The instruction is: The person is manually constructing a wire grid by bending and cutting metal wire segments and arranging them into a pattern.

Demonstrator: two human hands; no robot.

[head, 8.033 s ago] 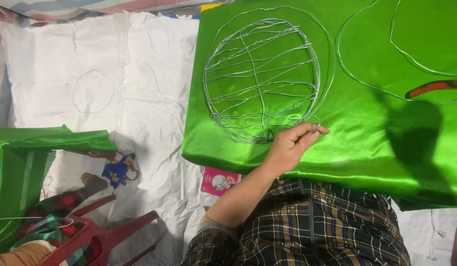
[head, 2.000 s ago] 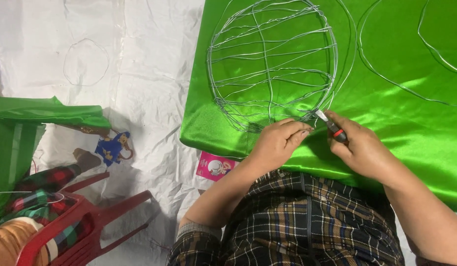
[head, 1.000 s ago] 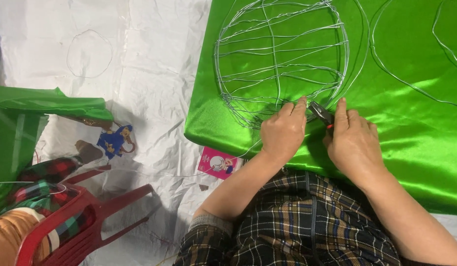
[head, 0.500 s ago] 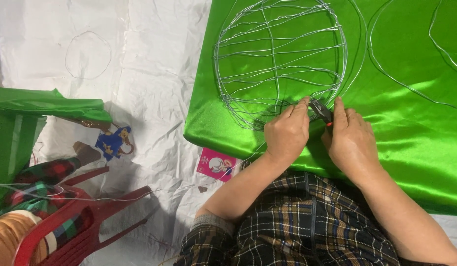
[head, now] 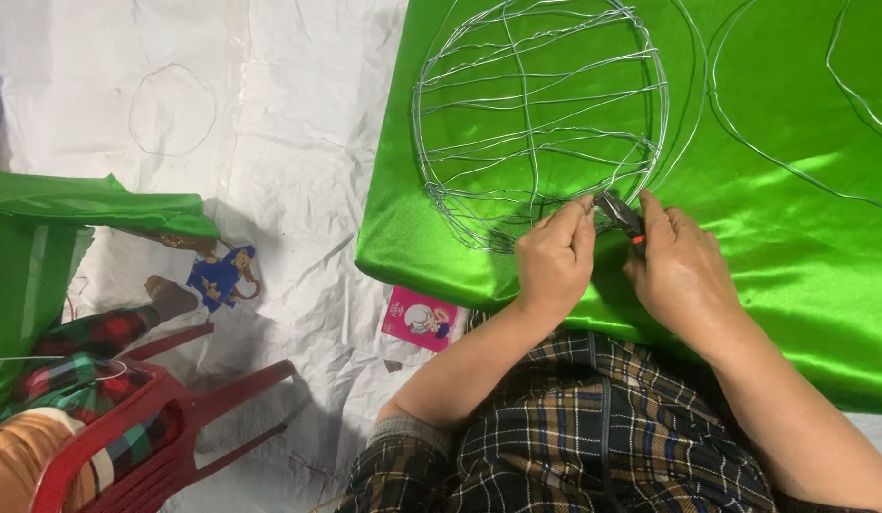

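A round frame of bent silver wire (head: 536,123) lies on shiny green cloth (head: 774,228) in front of me. My left hand (head: 555,261) pinches the frame's near rim between its fingertips. My right hand (head: 683,275) sits just to the right of it and grips small pliers with red handles (head: 620,217). The pliers' jaws touch the wire rim close to my left fingertips. Both forearms reach up from my checked clothing at the bottom of the view.
Loose wire loops (head: 745,123) curve over the green cloth at the right. White sheeting (head: 270,142) covers the floor, with a thin wire ring (head: 172,109), a pink card (head: 422,318) and a blue toy (head: 220,275). At the lower left stands a red plastic chair (head: 165,418).
My right hand came in with the pliers and joined the left at the frame's near rim. Both hands have stayed there over the last second, with the view barely shifting.
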